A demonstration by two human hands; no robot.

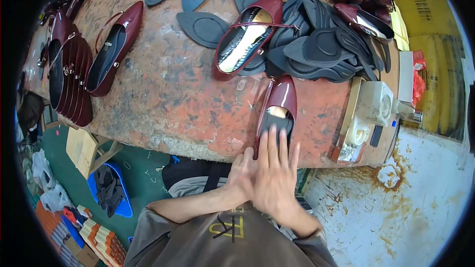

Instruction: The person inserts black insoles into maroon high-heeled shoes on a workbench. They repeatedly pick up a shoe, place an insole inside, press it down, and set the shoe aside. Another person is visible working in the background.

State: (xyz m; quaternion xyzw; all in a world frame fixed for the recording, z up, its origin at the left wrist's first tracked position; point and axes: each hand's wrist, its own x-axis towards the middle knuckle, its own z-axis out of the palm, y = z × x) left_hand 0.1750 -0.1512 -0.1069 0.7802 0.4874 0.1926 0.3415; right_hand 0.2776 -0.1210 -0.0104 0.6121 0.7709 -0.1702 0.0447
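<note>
A glossy dark red shoe (282,92) lies near the front edge of the table, toe pointing away from me. Closed on the heel end at its left side is my left hand (242,174), its fingers partly hidden. My right hand (275,175) is open, fingers stretched flat into the shoe, over a dark insole (277,123). Ahead of the insole, a pale gold patch of lining shows. Just beyond lies a second red shoe (271,7) with a strap and a shiny pale inside. Dark grey insoles (321,49) are heaped beside it.
Strapped red shoes (74,76) stand in a row at the left, beside a single one (129,22). Another red shoe (349,14) rests on the heap's right side. A box (346,118) of small items sits at the table's right edge. Below left stands a blue basin (126,202).
</note>
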